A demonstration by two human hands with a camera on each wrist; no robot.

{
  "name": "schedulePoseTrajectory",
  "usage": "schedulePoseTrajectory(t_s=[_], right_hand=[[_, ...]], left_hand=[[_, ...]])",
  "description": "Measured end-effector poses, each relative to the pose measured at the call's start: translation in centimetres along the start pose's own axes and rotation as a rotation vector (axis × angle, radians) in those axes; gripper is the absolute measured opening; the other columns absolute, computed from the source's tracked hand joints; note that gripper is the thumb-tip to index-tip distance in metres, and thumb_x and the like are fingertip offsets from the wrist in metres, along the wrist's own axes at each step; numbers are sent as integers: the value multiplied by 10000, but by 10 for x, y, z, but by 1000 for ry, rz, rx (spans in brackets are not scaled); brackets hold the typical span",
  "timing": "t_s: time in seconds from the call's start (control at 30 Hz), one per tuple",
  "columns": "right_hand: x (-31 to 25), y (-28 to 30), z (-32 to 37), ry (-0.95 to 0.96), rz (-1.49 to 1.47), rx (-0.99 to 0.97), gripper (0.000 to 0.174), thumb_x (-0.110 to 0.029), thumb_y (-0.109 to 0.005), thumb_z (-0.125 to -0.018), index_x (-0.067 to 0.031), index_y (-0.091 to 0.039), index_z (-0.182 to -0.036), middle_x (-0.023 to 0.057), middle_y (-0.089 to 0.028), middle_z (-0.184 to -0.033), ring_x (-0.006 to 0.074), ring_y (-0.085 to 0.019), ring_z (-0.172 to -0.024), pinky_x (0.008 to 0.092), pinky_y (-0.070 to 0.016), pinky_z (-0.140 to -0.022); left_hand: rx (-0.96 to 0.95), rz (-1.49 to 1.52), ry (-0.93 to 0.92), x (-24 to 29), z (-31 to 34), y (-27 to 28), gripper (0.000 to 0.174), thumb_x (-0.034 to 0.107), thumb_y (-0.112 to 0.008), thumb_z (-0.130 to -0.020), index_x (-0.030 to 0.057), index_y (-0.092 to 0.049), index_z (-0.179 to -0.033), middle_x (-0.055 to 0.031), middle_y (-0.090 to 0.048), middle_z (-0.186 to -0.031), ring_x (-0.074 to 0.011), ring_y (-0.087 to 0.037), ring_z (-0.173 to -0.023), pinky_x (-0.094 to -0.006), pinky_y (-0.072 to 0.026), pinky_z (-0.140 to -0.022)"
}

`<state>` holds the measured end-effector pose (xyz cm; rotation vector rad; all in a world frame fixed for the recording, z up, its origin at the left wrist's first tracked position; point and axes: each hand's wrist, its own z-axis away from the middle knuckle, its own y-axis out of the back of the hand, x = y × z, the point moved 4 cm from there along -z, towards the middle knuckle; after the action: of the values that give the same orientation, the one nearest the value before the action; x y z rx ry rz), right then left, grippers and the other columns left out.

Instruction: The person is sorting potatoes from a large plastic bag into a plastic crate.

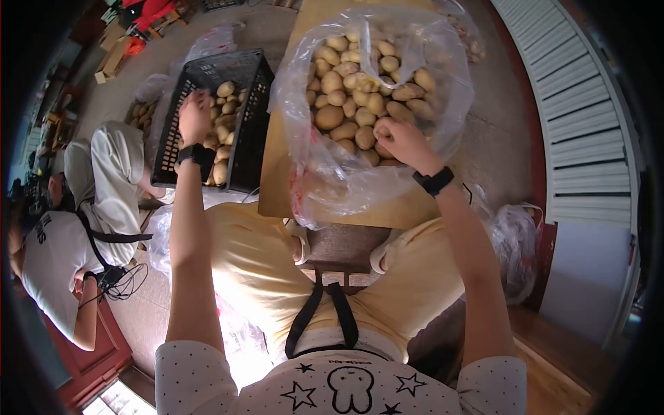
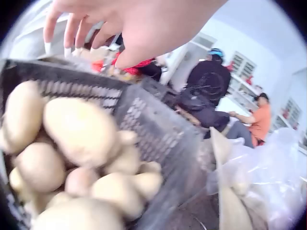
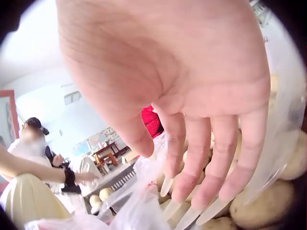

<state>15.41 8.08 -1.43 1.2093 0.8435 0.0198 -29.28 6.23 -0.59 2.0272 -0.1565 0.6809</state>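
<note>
My left hand (image 1: 195,114) is over the black plastic crate (image 1: 259,114), which holds several potatoes (image 1: 220,171). In the left wrist view, the fingers of that hand (image 2: 139,24) hang loosely spread above the crate's far wall, with nothing in them; large potatoes (image 2: 79,129) lie below. On the right, my other hand (image 1: 408,142) reaches over a big clear plastic bag (image 1: 339,187) full of potatoes (image 1: 329,116). The right wrist view shows its palm (image 3: 192,67) with relaxed, long-nailed fingers pointing down at the potatoes (image 3: 264,203), holding none.
The bag rests on a wooden table (image 1: 273,180) between my knees, right of the crate. A person in white (image 1: 59,256) sits at the left. More potatoes (image 1: 140,114) lie beyond the crate's left side. Crumpled plastic bags (image 1: 515,252) lie at the right, beside a white slatted panel (image 1: 574,104).
</note>
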Motion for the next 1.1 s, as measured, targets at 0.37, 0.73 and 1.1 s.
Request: schedulePoseTrajectory(t_s=[0.37, 0.73, 1.1], right_hand=[[-1, -37, 2, 6, 499, 184, 584, -439, -671, -728, 22, -494, -1042, 177, -556, -1001, 307, -540, -974, 397, -485, -730], [12, -47, -30, -72, 580, 103, 544, -546, -541, -803, -32, -600, -973, 152, -622, -925, 298, -563, -949, 422, -474, -752], [33, -25, -32, -137, 478, 22, 543, -536, -465, -864, -20, -583, -988, 165, -637, -908, 321, -592, -930, 429, -495, -751]], left_hand=[[-641, 3, -942, 217, 132, -98, 251, 283, -566, -837, 62, -580, -956, -107, -614, -900, -307, -624, -744, -394, -507, -660], [-553, -52, -659, 217, 102, -79, 313, 341, -475, -914, 98, -537, -1102, -129, -599, -963, -322, -625, -802, -412, -508, -678], [-434, -36, -708, 201, 95, -74, 306, 351, -458, -922, 101, -544, -1075, -116, -612, -866, -305, -637, -753, -401, -511, -639]])
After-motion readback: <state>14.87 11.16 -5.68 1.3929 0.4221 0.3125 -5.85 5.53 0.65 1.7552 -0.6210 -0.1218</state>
